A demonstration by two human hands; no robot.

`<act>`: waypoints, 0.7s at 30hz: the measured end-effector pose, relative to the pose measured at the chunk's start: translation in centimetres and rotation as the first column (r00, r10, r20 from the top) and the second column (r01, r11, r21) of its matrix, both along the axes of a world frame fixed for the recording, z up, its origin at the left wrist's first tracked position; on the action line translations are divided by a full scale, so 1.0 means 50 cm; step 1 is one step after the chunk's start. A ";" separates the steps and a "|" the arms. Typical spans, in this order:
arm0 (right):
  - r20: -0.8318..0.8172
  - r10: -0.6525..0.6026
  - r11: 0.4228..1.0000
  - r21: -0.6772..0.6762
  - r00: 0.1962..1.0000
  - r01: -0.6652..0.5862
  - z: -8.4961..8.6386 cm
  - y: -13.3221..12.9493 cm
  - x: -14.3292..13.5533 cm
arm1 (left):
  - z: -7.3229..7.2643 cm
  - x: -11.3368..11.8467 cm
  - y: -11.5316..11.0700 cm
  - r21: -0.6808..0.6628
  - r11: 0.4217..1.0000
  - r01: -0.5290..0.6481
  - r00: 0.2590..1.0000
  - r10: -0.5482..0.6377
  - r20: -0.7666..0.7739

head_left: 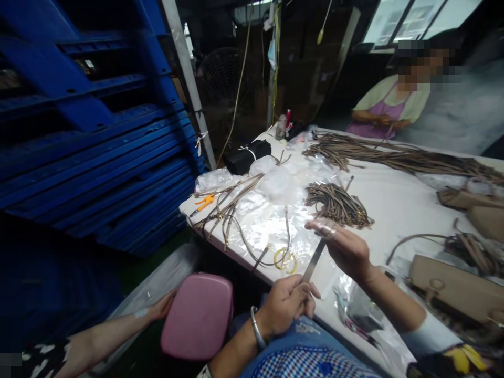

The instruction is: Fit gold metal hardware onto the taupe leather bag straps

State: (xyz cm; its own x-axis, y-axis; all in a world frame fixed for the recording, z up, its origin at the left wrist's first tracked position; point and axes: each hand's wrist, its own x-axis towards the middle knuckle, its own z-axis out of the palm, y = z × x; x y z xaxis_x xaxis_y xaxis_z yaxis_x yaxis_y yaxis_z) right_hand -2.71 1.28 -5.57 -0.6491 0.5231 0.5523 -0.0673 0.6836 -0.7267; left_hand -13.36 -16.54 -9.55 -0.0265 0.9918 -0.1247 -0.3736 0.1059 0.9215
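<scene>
A flat brown strap [315, 261] runs slantwise between my hands at the table's front edge. My left hand [287, 302], with a bangle on its wrist, is closed around the lower end of the strap. Higher and to the right, my right hand [344, 247] has its fingers wrapped at the strap's upper end, with something shiny around the fingertips. Behind my right hand lies a bundle of brown straps [338, 205]. Yellow-handled scissors [285, 260] and loose straps rest on clear plastic just left of my hands.
The white table [389, 210] also carries long straps [394, 155], tan bags [457, 289], a black roll [248, 156] and an orange-handled tool [205, 202]. A pink stool [198, 316], another person's hand [163, 304] and blue pallets [86, 173] are left. A person [388, 107] sits across.
</scene>
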 end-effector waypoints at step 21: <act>0.001 0.418 0.239 -0.965 0.908 -0.109 0.064 -0.119 0.047 | -0.009 -0.014 0.020 0.248 0.957 -0.149 0.849 0.252 -0.464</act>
